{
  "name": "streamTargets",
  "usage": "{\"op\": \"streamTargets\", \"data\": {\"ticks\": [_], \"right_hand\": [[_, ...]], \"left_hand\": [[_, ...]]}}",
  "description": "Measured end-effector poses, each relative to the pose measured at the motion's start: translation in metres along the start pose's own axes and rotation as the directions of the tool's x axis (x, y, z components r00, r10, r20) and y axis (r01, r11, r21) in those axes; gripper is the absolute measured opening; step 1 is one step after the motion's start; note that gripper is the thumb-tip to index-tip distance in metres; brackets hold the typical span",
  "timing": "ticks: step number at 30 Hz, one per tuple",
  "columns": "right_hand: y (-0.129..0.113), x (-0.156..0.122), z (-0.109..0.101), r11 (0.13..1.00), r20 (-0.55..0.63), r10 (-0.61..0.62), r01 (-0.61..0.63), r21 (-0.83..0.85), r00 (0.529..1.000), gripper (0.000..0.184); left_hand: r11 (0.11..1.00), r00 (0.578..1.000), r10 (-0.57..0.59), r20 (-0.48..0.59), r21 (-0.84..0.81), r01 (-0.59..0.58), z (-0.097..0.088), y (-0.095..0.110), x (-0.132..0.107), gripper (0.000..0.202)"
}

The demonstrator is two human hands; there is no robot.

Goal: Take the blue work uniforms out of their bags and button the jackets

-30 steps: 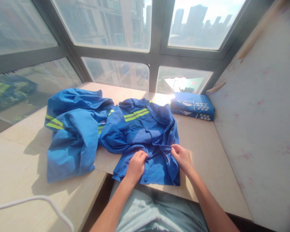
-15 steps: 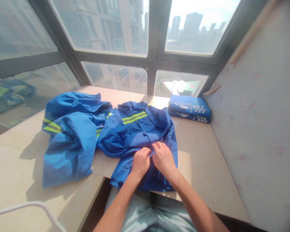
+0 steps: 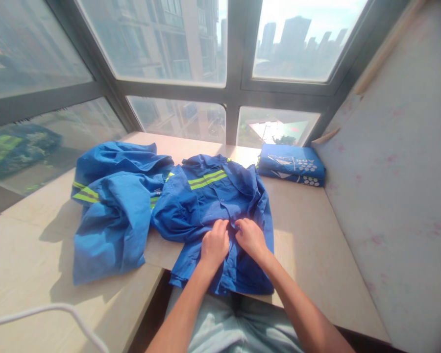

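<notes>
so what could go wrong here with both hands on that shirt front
The hem of the blue shirt hangs over the table edge, so a tug from the left hand or right hand could slide it off. Its sleeve touches the crumpled blue garment, which might drag along. The front is wrinkled, so its sides may line up unevenly.

A single head-worn camera looks forward and down from above the person's lap, close over the pale beige stone surface (image 3: 316,245). The left hand (image 3: 215,243) and right hand (image 3: 250,238), both on a blue work shirt with reflective stripes (image 3: 206,201), sit near mid-frame. Grey-framed corner windows (image 3: 235,98) lie ahead, and a pale speckled wall (image 3: 407,171) fills the right side.
</notes>
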State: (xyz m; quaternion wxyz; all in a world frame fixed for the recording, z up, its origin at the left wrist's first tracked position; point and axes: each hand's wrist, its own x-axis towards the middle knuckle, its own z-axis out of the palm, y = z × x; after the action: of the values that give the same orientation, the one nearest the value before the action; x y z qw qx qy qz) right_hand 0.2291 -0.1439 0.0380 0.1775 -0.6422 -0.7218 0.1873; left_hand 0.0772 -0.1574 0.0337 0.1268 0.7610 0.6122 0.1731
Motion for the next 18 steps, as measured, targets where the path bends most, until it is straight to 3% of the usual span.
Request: {"op": "streamTargets", "data": {"ticks": [4,7,12,18], "right_hand": [[0.019,0.003,-0.009,0.902,0.020,0.045,-0.049,0.428,0.999,0.025],[0.023,0.005,-0.012,0.810,0.064,0.060,-0.086,0.581,0.996,0.021],[0.020,-0.001,-0.006,0.840,0.024,0.008,-0.020,0.543,1.000,0.015],[0.019,-0.010,-0.001,0.903,-0.109,-0.058,0.099,0.419,0.992,0.022]], "left_hand": [[0.999,1.000,-0.013,0.024,-0.032,0.013,-0.002,0.006,0.007,0.039],[0.985,0.999,-0.032,0.015,-0.166,0.034,-0.001,0.010,0.010,0.035],[0.922,0.998,-0.051,0.021,-0.384,0.055,0.005,0.010,0.012,0.026],[0.922,0.996,-0.081,-0.029,-0.381,0.064,0.012,0.007,0.009,0.023]]}}
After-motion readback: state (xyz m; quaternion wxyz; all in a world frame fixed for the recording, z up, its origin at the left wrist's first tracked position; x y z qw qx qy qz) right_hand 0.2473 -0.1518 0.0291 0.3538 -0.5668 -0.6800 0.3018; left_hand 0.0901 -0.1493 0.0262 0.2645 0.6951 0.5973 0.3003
